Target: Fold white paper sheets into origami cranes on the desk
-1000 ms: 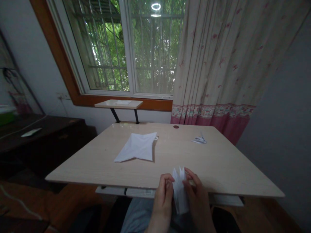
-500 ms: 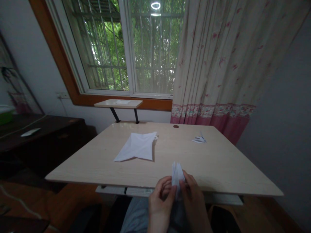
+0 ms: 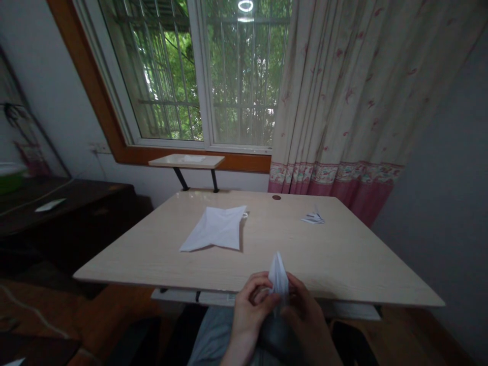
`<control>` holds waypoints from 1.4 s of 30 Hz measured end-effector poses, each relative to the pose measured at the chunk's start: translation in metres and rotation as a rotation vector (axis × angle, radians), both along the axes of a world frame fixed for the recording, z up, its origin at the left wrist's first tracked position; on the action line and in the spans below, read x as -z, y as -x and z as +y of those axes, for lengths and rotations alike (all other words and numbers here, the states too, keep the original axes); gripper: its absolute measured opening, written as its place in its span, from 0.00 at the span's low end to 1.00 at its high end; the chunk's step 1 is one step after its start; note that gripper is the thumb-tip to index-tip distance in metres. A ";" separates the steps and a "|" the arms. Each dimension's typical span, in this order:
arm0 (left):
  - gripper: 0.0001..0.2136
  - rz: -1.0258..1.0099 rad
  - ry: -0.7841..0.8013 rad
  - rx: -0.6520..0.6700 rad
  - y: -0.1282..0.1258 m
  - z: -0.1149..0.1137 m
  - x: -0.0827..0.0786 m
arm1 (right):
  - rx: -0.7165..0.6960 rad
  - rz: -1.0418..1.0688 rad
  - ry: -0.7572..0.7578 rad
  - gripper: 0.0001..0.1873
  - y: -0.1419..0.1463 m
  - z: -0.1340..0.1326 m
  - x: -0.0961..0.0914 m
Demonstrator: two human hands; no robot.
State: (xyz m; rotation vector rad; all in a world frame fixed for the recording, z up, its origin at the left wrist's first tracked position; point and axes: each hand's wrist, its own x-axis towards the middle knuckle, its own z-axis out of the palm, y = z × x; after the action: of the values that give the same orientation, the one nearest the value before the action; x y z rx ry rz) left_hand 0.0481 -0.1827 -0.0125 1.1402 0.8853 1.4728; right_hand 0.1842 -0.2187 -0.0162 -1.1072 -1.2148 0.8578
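Note:
A small folded white paper piece [image 3: 277, 274] stands upright at the near edge of the light wooden table [image 3: 343, 254]. My left hand [image 3: 249, 310] and my right hand [image 3: 305, 317] both pinch it from either side, fingers curled around its lower part. Only its pointed top shows above my fingers. Farther back on the table lies a larger creased white paper sheet [image 3: 216, 235]. A small folded paper figure [image 3: 313, 218] rests at the back right.
A small shelf [image 3: 186, 161] juts out under the barred window [image 3: 198, 76]. A patterned curtain [image 3: 343, 101] hangs at the right. A dark cabinet [image 3: 57, 213] with a paper slip stands at the left. A dark round spot [image 3: 276, 197] marks the table's far edge.
The paper piece has been pressed narrower between my hands, its two points closing into one. My hands have drawn closer together and slightly lower.

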 end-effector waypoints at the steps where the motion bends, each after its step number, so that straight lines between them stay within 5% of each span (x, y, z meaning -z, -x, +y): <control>1: 0.20 -0.001 -0.004 -0.005 0.000 0.000 -0.001 | 0.002 0.026 0.027 0.29 0.001 -0.001 -0.001; 7: 0.18 0.080 -0.039 -0.085 0.002 -0.005 -0.005 | -0.081 0.158 0.124 0.22 -0.006 -0.002 -0.011; 14: 0.10 0.422 -0.338 -0.186 0.005 -0.016 -0.005 | -0.166 0.182 0.109 0.13 -0.007 0.000 -0.017; 23: 0.07 0.350 -0.346 -0.245 0.003 -0.009 -0.010 | -0.185 0.193 0.125 0.13 -0.006 0.002 -0.016; 34: 0.10 0.641 -0.438 -0.165 0.015 -0.011 -0.019 | -0.194 0.284 0.165 0.16 -0.010 0.006 -0.016; 42: 0.07 0.629 -0.606 -0.401 0.007 -0.018 -0.004 | -0.246 0.470 0.147 0.20 0.004 0.009 -0.003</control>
State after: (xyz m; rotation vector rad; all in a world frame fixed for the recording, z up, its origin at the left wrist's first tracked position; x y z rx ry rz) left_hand 0.0414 -0.2009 -0.0080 2.0393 1.1754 1.8044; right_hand 0.1804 -0.2096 -0.0127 -0.8134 -0.9112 1.3290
